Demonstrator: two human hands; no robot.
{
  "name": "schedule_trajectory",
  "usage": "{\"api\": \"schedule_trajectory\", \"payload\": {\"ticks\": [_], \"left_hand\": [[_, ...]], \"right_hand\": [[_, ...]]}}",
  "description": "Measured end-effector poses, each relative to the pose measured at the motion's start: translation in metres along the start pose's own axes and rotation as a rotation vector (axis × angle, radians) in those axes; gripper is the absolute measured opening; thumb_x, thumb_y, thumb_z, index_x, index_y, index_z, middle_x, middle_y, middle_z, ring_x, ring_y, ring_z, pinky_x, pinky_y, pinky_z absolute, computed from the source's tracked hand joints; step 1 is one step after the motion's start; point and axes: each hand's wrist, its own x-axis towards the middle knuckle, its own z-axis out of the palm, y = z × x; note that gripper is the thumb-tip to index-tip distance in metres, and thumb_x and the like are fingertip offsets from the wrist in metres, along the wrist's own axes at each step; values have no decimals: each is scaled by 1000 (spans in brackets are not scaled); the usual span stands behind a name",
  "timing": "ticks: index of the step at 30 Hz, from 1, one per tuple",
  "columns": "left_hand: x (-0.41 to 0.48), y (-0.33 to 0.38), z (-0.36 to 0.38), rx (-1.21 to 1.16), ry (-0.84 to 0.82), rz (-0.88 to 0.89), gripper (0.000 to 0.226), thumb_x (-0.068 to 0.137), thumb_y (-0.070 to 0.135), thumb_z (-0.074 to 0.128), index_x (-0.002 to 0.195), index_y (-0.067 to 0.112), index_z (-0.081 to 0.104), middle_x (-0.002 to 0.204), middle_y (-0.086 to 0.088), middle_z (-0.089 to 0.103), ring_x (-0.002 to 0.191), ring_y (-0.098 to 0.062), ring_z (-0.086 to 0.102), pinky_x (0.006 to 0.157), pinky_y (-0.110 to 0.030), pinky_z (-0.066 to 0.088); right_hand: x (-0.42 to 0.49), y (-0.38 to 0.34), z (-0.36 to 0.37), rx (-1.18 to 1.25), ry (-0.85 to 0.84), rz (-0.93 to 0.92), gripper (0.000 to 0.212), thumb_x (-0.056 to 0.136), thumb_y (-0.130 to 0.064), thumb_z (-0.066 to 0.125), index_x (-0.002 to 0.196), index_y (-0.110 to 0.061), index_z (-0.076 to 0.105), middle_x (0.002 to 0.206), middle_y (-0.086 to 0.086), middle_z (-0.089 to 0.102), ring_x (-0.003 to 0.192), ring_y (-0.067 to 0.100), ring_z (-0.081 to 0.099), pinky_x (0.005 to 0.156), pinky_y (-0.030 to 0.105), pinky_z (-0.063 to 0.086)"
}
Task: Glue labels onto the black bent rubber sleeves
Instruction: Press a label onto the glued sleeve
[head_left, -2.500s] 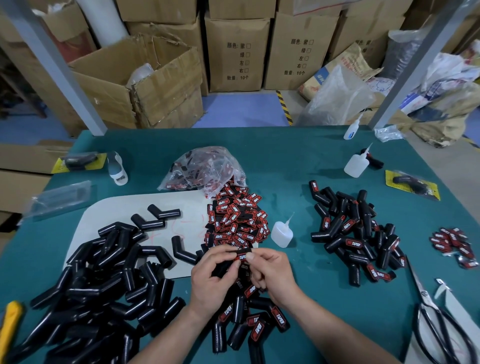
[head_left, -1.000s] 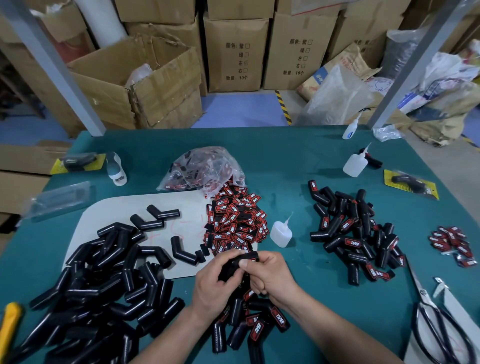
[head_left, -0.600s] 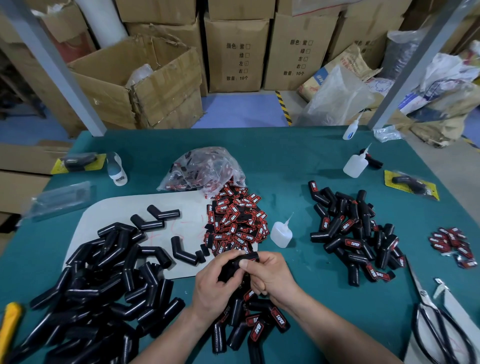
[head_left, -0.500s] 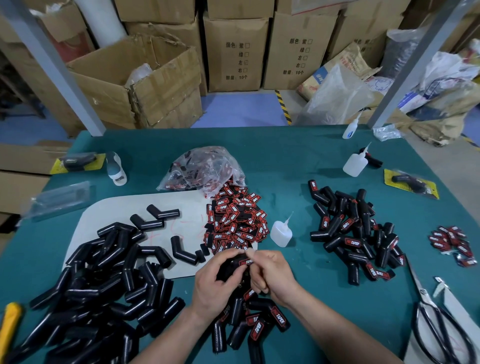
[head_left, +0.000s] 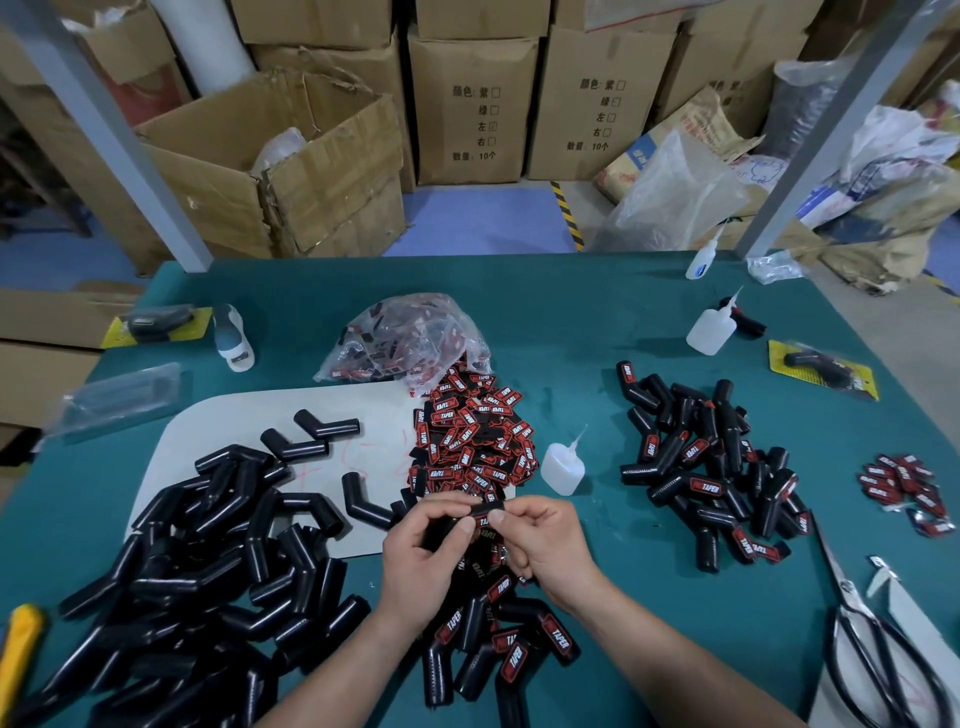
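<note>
Sleeve (head_left: 491, 507) held just above counter (head_left: 571, 322), between both hands, long axis roughly left-right; left hand (head_left: 431, 556) curled round its left part, right hand (head_left: 550, 540) pinching label (head_left: 482, 520) against right end

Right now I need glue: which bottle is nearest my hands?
The glue bottle beside the label pile, just ahead of the right hand; no other is so close.
</note>
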Motion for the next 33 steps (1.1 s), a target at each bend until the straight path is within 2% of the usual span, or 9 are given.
{"api": "schedule_trajectory", "payload": {"ticks": [3, 7, 11, 15, 18, 24, 27, 31, 33], "left_hand": [[0, 4, 0, -70, 3, -52, 8, 86, 23, 72, 92, 27, 74, 108, -9, 74, 103, -30, 70, 79, -35, 59], [0, 6, 1, -85, -2, -58, 8, 86, 23, 72, 91, 27, 74, 108, -11, 74, 103, -27, 70, 77, -32, 59], [1, 7, 2, -116, 18, -120, 8, 87, 17, 70, 91, 22, 75, 107, -12, 74, 102, -27, 70, 80, -35, 59], [3, 8, 5, -112, -9, -142, 24, 89, 5, 60, 92, 23, 76, 108, -12, 75, 103, -24, 71, 91, -28, 55], [0, 13, 7, -112, -47, -120, 14, 89, 17, 66, 95, 26, 75, 111, -11, 74, 104, -22, 71, 93, -26, 54], [0, 9, 5, -133, -36, -144, 8, 84, 26, 71, 90, 21, 73, 109, -15, 73, 104, -32, 70, 95, -39, 55], [-1, 8, 6, -131, -34, -141, 4, 83, 26, 71, 86, 24, 73, 107, -13, 74, 103, -31, 70, 95, -40, 56], [-1, 4, 8, -113, -12, -148, 19, 83, 23, 71, 87, 5, 67, 104, -10, 75, 100, -22, 71, 92, -32, 55], [-1, 2, 8, -98, -12, -155, 12, 84, 11, 70, 87, 0, 65, 104, -9, 75, 99, -19, 71, 91, -29, 54]], "right_hand": [[-1, 0, 1, 7, 11, 3, 34, 78, -30, 76, 77, 3, 69, 39, 6, 44, 30, 15, 34, 38, 22, 32], [-1, 0, 1, 14, -2, 3, 40, 77, -36, 78, 76, 3, 67, 40, 6, 44, 31, 16, 34, 39, 22, 32], [-2, 1, -3, -105, -66, -61, 37, 90, -41, 68, 62, -17, 68, 42, 3, 50, 34, 17, 39, 41, 23, 35], [-3, 2, -4, -258, -99, -35, 28, 84, -46, 76, 84, -18, 75, 47, -1, 56, 37, 12, 43, 39, 20, 35], [-3, 3, -3, -277, -84, -23, 19, 83, -38, 78, 89, -21, 76, 46, -2, 56, 37, 9, 42, 39, 20, 34], [-7, 3, 0, -230, -62, -63, 18, 84, -30, 77, 85, -13, 75, 44, -3, 52, 36, 7, 41, 40, 19, 34], [-9, 3, 1, -217, -71, -86, 16, 84, -30, 77, 86, -14, 76, 45, -5, 52, 37, 6, 43, 41, 18, 36], [-10, 3, 3, -214, -66, -107, 21, 84, -35, 78, 87, -15, 77, 43, -7, 50, 37, 5, 41, 41, 18, 33], [-10, 3, 4, -208, -66, -112, 25, 84, -38, 78, 88, -13, 76, 43, -7, 49, 37, 5, 40, 41, 18, 33]]}}
